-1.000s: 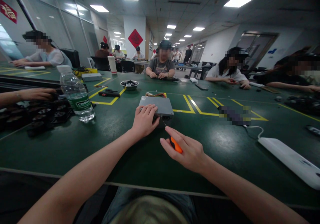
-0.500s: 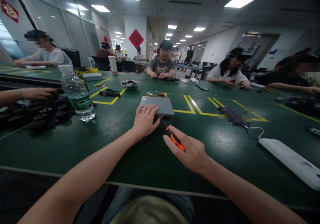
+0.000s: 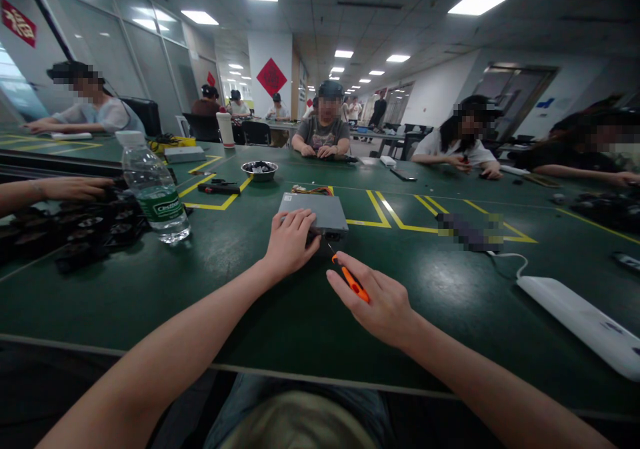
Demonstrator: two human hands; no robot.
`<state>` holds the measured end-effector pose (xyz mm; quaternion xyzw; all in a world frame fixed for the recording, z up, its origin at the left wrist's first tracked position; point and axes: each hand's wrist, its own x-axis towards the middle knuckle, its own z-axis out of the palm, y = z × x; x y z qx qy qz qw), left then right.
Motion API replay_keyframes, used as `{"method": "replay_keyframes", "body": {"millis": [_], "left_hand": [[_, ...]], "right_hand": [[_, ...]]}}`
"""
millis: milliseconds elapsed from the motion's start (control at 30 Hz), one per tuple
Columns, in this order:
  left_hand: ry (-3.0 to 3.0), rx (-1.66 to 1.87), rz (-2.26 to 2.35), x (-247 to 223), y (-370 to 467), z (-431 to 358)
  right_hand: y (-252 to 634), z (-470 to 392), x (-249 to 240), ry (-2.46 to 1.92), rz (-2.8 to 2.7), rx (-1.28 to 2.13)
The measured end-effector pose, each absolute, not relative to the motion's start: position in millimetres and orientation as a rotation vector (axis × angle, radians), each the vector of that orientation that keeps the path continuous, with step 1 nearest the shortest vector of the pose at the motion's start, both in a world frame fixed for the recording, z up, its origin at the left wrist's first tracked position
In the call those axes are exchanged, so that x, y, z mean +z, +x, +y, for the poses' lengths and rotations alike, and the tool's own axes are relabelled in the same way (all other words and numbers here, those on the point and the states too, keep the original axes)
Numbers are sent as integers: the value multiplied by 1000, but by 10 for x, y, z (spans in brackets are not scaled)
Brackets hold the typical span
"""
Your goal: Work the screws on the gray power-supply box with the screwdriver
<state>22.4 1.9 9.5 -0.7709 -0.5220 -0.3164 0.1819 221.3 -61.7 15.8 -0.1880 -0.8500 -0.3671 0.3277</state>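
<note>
A grey metal computer power supply (image 3: 327, 212) lies flat on the green table, its socket side towards me and coloured wires behind it. My left hand (image 3: 294, 239) grips its near left corner, fingers over the top and thumb at the front face. In my right hand (image 3: 383, 295) is a screwdriver (image 3: 356, 285) with an orange and black handle, pinched between thumb and fingers. The thin shaft points up and left at the front face of the power supply. Whether the tip touches a screw is too small to tell.
To the left stand a water bottle (image 3: 163, 195) and a pile of black parts (image 3: 85, 225), where another person's hand (image 3: 75, 187) rests. A metal bowl (image 3: 259, 171) of small parts sits beyond. At right lies a white power bank (image 3: 575, 322) with a cable. Several people sit around.
The screwdriver handle has turned about its own axis in my right fingers, so more orange now faces me. My left hand and the power supply have stayed in place.
</note>
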Motion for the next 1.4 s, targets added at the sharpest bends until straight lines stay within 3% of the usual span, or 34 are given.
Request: {"method": "replay_keyframes", "body": {"millis": [1400], "left_hand": [[-2163,-882,-1492,90,241,21]], "right_hand": [[2194,-633,141,-474,-2259,-1003]]}}
